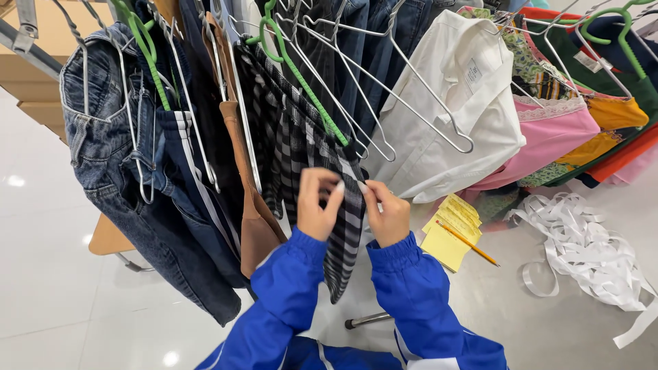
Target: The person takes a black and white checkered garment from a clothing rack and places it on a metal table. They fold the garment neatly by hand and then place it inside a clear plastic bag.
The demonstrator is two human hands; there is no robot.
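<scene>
A black-and-grey checked garment (295, 130) hangs from a green hanger (301, 82) on the rack. My left hand (317, 205) pinches its lower edge from the left, fingers closed on the cloth. My right hand (389, 214) grips the same edge from the right, thumb and fingers pressed together on the fabric. Both arms wear blue sleeves (288, 288). The spot between my fingertips is partly hidden by the cloth.
Denim jeans (116, 157), a brown garment (253, 212) and dark clothes hang to the left. A white shirt (459, 103), pink (555, 130) and colourful clothes lie on the table at right. Yellow notes (449, 233), a pencil (469, 244) and white ribbon strips (589, 247) rest nearby.
</scene>
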